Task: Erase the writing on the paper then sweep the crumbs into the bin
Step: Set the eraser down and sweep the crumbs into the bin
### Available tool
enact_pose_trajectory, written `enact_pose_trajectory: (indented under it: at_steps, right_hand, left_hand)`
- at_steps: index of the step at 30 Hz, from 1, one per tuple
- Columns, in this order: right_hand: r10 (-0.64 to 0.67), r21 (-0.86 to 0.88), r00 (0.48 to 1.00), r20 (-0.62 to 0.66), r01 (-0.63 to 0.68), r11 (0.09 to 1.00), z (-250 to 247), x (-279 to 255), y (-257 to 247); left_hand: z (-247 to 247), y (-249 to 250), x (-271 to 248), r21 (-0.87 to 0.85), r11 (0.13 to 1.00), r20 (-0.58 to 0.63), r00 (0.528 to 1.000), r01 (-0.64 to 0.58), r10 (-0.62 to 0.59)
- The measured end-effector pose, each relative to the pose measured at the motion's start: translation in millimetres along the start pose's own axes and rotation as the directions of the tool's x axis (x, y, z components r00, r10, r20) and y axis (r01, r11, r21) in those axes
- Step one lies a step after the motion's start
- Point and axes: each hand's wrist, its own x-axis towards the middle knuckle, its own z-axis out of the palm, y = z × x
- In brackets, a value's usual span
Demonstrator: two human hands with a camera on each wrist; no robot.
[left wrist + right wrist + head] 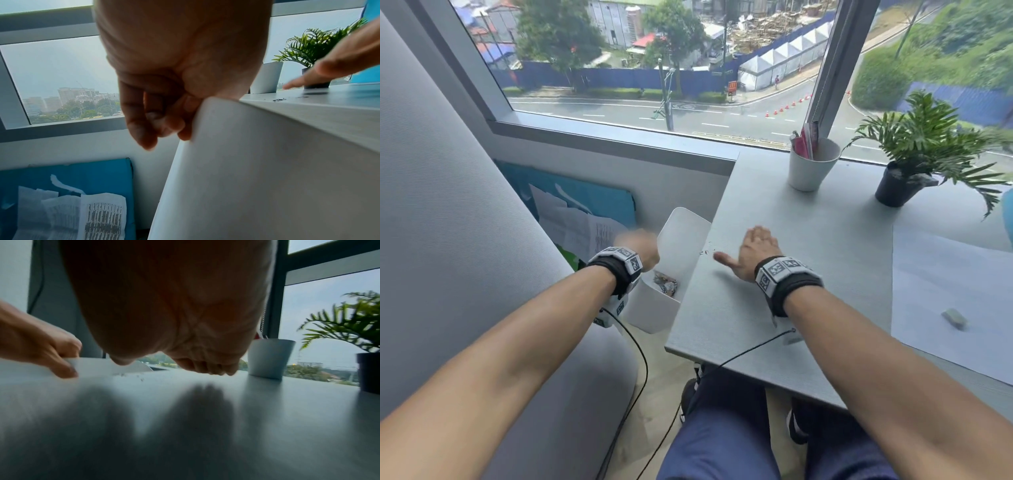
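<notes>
A white bin (654,310) hangs tilted against the grey table's left edge (688,305), with some rubbish inside. My left hand (642,248) grips its rim; in the left wrist view the fingers (141,123) curl over the bin wall (246,178). My right hand (751,251) lies flat and open on the table, thumb pointing left, just right of a few dark crumbs (705,252) at the edge by the bin. These crumbs (127,375) lie ahead of the right fingertips (209,369). The white paper (945,284) lies far right with the eraser (954,319) on it.
A white cup (812,168) with pens and a potted plant (907,161) stand at the back of the table by the window. Torn papers (578,229) lean on a blue board on the floor left of the bin. A grey padded wall is at my left.
</notes>
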Motion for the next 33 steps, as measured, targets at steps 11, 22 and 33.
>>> enact_pose_trajectory:
  at_steps: [11,22,33]
  right_hand:
    - [-0.45,0.061,0.893,0.008,0.449,0.891,14.5,-41.5,-93.3]
    - [-0.131,0.031,0.986,0.104,0.129,0.991,41.8,-50.5,-74.0]
    - [0.09,0.093,0.995,-0.052,-0.085,0.992,-1.2,-8.0,-21.2]
  left_hand:
    - [1.4,1.0,-6.9,0.026,0.999,0.012,1.0,-0.025,0.025]
    - [4.7,-3.8,-12.9,0.029,0.998,0.053,0.997,-0.05,0.049]
    - [6.5,-13.2,-8.5,0.014,0.998,0.052,0.997,-0.061,0.061]
